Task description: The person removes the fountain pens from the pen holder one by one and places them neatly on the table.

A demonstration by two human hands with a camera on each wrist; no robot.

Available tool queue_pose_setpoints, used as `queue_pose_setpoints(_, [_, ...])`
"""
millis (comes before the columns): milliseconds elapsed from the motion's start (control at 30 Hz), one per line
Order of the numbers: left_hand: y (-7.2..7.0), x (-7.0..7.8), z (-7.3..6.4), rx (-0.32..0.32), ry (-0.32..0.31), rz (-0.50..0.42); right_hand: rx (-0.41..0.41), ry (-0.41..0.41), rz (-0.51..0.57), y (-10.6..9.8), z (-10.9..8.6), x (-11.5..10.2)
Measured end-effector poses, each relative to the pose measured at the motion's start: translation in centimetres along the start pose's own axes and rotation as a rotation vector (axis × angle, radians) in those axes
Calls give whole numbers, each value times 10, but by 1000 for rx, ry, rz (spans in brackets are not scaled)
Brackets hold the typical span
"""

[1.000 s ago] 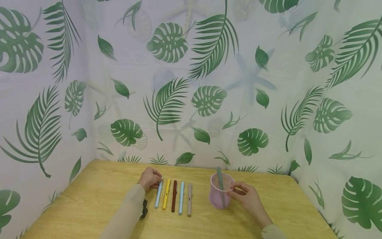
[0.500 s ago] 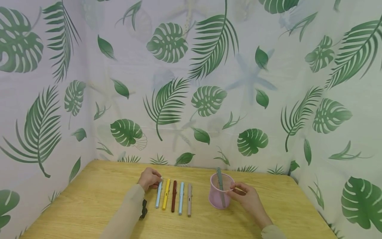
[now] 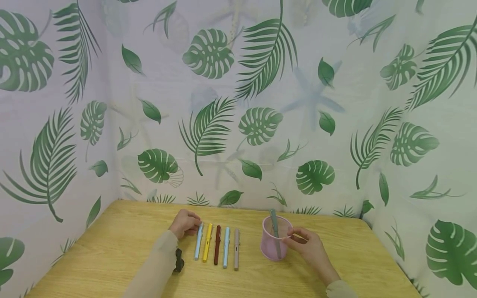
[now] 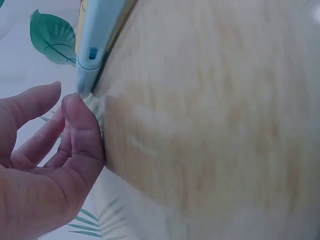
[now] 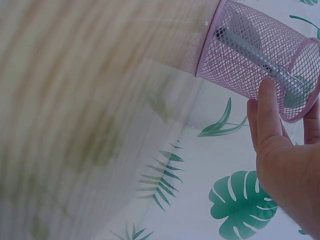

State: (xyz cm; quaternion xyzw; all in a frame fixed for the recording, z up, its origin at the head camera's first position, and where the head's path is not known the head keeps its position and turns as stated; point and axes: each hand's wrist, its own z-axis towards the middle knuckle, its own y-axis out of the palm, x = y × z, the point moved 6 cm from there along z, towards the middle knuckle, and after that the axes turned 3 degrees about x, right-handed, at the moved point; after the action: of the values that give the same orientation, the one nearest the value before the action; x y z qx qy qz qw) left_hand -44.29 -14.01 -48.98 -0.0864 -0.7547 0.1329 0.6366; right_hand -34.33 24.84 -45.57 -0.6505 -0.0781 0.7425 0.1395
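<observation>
My left hand [image 3: 185, 222] is at the far end of a light blue pen [image 3: 198, 242], the leftmost in a row. In the left wrist view its fingers [image 4: 82, 120] bend loosely with a gap between thumb and fingertips, right by the pen's tip. A yellow pen [image 3: 207, 243], a dark red pen [image 3: 217, 246], a second light blue pen [image 3: 226, 248] and a greyish-pink pen [image 3: 236, 250] lie alongside. On the right, my right hand [image 3: 308, 246] pinches the rim of a pink mesh pen holder [image 3: 267, 244]. A grey-green pen [image 3: 273, 219] leans upright inside the holder.
The wooden table [image 3: 123, 240] reaches back to a white curtain [image 3: 223, 186] printed with green leaves, which also hangs at both sides. A black strap piece [image 3: 179, 261] shows at my left wrist. Bare tabletop lies between the pen row and the holder.
My left hand has drawn back slightly to the left from the leftmost light blue pen, which has shifted slightly toward the yellow one. The right hand and the pen holder stay put.
</observation>
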Motion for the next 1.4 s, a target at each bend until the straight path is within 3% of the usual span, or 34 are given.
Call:
queue_pose_setpoints(400, [5, 13, -4, -40, 14, -101, 11, 19, 0, -1, -1, -1])
queue_pose_setpoints(600, [9, 12, -6, 6, 32, -92, 1, 7, 8, -1, -1, -2])
queue_pose_setpoints(733, [12, 16, -8, 38, 70, -99, 4, 3, -1, -1, 0, -2])
queue_pose_setpoints(933, [19, 29, -18, 23, 149, -110, 8, 4, 1, 0, 0, 0])
queue_pose_setpoints(1167, [31, 39, -23, 35, 155, -128, 17, 17, 15, 1, -1, 1])
queue_pose_setpoints(1400, [43, 47, -21, 53, 209, -184, 11, 10, 47, 0, -1, 1])
